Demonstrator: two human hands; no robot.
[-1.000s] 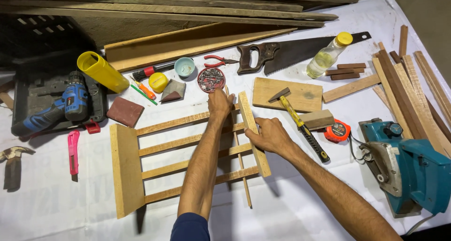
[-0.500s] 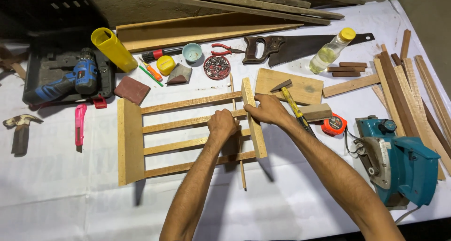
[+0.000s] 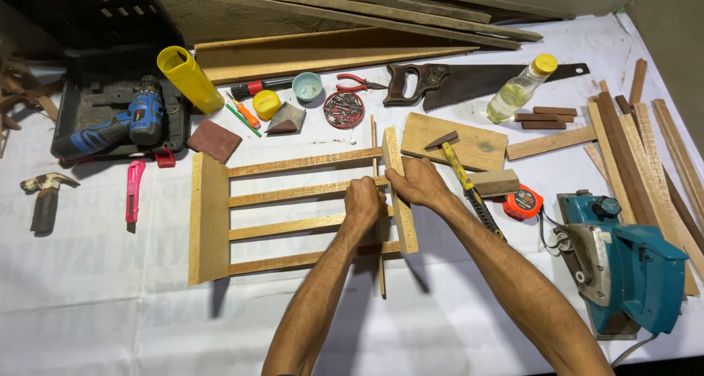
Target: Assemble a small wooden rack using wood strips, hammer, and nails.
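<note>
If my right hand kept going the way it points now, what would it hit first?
The right hand points left across the wooden rack, so it would probably first meet the left hand, which sits right beside it on the rack's right upright. Depth is unclear.

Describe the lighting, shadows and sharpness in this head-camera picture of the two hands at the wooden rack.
Head view: light is even and soft, with no strong glare on the white table cover. The wooden rack casts short dark shadows toward the viewer. The left hand and right hand look sharp, without motion blur. The top left corner sinks into darkness.
</note>
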